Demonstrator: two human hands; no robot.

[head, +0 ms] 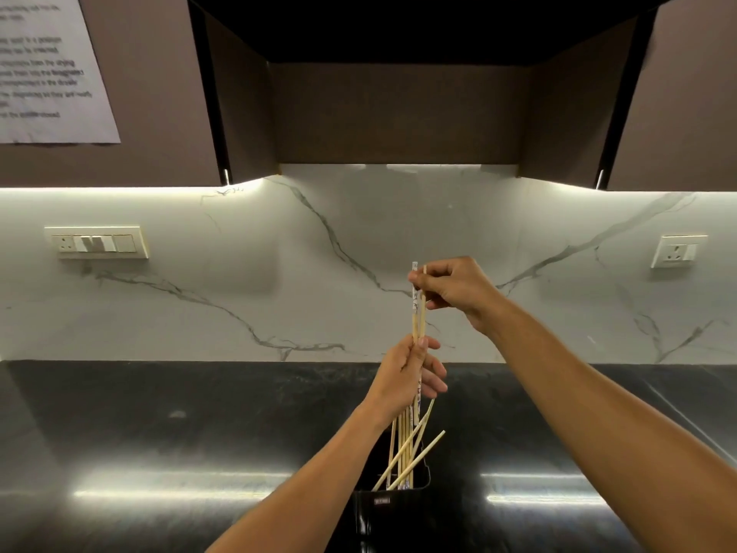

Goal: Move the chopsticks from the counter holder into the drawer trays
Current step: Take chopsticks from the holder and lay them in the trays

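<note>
We see the right hand (458, 291) raised above the black holder (393, 508), its thumb and fingertips pinching the top ends of two chopsticks (417, 313). One stick of the pair is plain pale wood. The other has a white printed upper part. Both stand nearly upright and pressed side by side.

Directly beneath that pinch, the left hand (406, 377) has its fingers curled round the same pair lower down, the thumb laid against the sticks from the near side. The printed stick shows again between those fingers.

Below the left hand's grip, the other chopsticks (402, 449) run down into the holder. Several stand upright and close together, and we cannot tell how many of them the left hand also holds. Three lean out to the right of the grip, crossing one another, with their lower ends inside the holder.

The holder sits on a glossy black counter (159, 433), straight below both hands. Beyond the hands rises a white marble backsplash (239, 273) with grey veins. On it, far left of the grip, is a switch panel (97, 242), and far right a wall socket (678, 251). High up on the left, a printed paper sheet (48, 65) is stuck to a brown cabinet door, its text too blurred to read.
</note>
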